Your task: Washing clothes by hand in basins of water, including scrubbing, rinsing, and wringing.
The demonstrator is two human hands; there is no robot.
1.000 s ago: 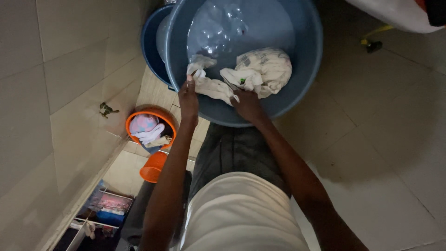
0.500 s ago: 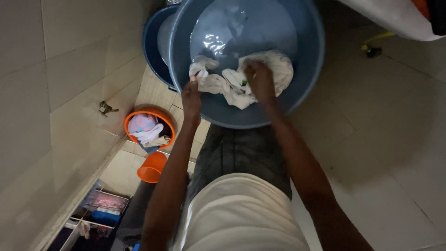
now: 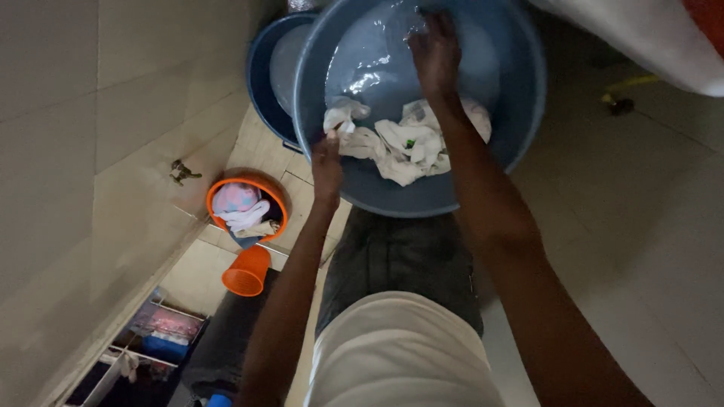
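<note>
In the head view, the left hand [image 3: 326, 157] pinches the near-left end of the white cloth [image 3: 407, 143], maybe to keep it from sliding. The cloth lies wet in the near part of the big blue basin [image 3: 528, 113]. The right hand [image 3: 435, 47], fingers spread, reaches into the water at the far side; an orange bucket [image 3: 219, 197] with clothes stands at the left
</note>
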